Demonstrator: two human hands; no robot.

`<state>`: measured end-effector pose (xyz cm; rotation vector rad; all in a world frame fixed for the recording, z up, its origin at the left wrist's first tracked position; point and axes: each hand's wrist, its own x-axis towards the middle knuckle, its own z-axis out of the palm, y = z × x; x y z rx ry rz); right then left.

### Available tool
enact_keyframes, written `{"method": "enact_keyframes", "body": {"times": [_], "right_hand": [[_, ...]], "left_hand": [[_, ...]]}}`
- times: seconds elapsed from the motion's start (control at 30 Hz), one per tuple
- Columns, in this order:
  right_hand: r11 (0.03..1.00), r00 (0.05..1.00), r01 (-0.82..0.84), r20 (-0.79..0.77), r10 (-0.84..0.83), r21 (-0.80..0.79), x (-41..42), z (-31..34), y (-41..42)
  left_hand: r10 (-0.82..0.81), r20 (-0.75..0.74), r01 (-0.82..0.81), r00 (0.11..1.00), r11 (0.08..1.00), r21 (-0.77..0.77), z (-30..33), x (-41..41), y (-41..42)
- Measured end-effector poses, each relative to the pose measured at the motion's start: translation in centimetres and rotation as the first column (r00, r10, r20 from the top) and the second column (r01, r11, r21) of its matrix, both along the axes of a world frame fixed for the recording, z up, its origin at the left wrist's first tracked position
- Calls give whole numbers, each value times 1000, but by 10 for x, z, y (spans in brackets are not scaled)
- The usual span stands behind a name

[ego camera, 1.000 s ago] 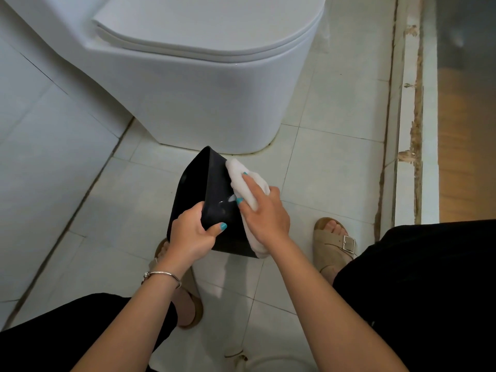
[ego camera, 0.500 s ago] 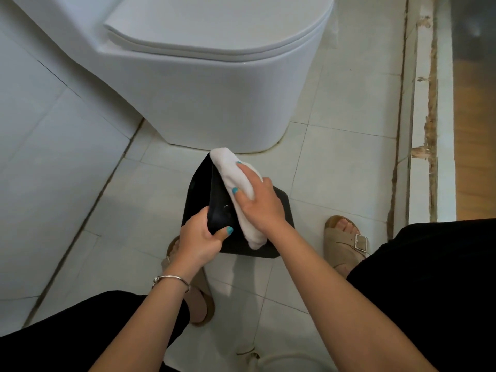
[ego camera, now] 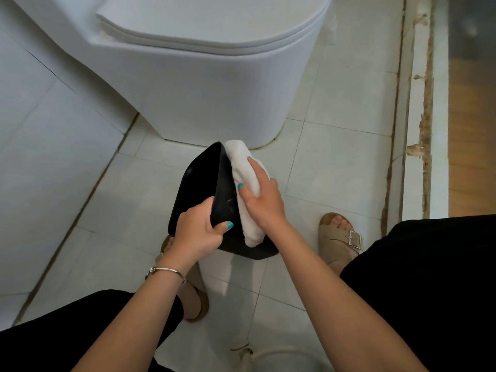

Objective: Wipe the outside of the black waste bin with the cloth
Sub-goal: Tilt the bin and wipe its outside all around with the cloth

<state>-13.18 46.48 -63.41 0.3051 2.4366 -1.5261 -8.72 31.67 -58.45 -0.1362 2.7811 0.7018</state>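
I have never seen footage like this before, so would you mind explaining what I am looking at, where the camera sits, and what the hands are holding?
No machine is involved here: the camera is worn on a person's head and looks down at their own bare hands in a bathroom. The left hand grips the rim of a black waste bin, which is tipped up off the tiled floor. The right hand presses a white cloth against the bin's outer side to wipe it. Just beyond stands a white toilet with its lid closed. Low in the picture are the person's dark clothing and their feet in tan sandals.
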Motion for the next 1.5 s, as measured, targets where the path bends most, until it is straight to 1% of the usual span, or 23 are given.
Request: {"method": "enact_keyframes", "body": {"times": [0.1, 0.17, 0.3, 0.37, 0.43, 0.53, 0.63, 0.7, 0.8, 0.93, 1.03, 1.17, 1.23, 1.3, 1.4, 1.5], "right_hand": [[999, 997, -43, -68, 42, -12, 1, 5, -2], [1000, 997, -20, -76, 20, 5, 2, -5, 3], [995, 995, 91, 33, -93, 49, 8, -34, 21], [990, 989, 137, 58, -139, 39, 11, -38, 21], [988, 987, 146, 67, -149, 45, 11, -34, 16], [993, 993, 120, -3, -120, 18, 9, -19, 5], [998, 992, 52, -112, -56, -38, 11, -2, -2], [999, 988, 12, -150, -19, -46, 11, 3, -4], [999, 988, 22, -151, -25, -23, 13, -9, 2], [995, 996, 87, -27, -86, 46, 14, -27, 13], [994, 995, 100, 0, -100, 46, 16, -25, 9], [999, 995, 3, -99, 1, 41, 19, -6, -8], [999, 986, -48, -161, 50, 16, 20, 5, -15], [998, 979, -64, -194, 63, 3, 21, 9, -17], [1000, 988, -6, -156, 9, 25, 20, -6, -8], [992, 995, 93, -28, -91, 86, 18, -30, 12]], "left_hand": [[16, 15, -15, 1000, 1000, -12, 0, 0, 0], [12, 25, -11, 1000, 1000, -9, 0, 0, -2], [-17, 49, 17, 999, 1000, -5, 2, -1, -7], [-36, 60, 37, 998, 999, -22, 3, -2, -6], [-44, 57, 45, 997, 999, -20, 3, -3, -4], [-52, 26, 53, 998, 998, -24, 5, -5, -1], [-67, 14, 68, 998, 996, -51, 7, -7, 3], [-71, 13, 71, 997, 997, -43, 6, -6, 3], [-40, 33, 41, 999, 999, -25, 1, -3, -1], [3, 81, -4, 997, 1000, 9, -2, 2, -7], [10, 88, -11, 996, 1000, 5, -3, 6, -7], [45, 56, -45, 997, 999, -9, -5, 7, -8], [39, 40, -40, 998, 999, 9, -5, 6, -8], [33, 31, -34, 999, 999, 30, -6, 6, -8], [42, 36, -43, 998, 999, 28, -4, 7, -10], [42, 47, -45, 998, 997, 65, -5, 6, -10]]}}
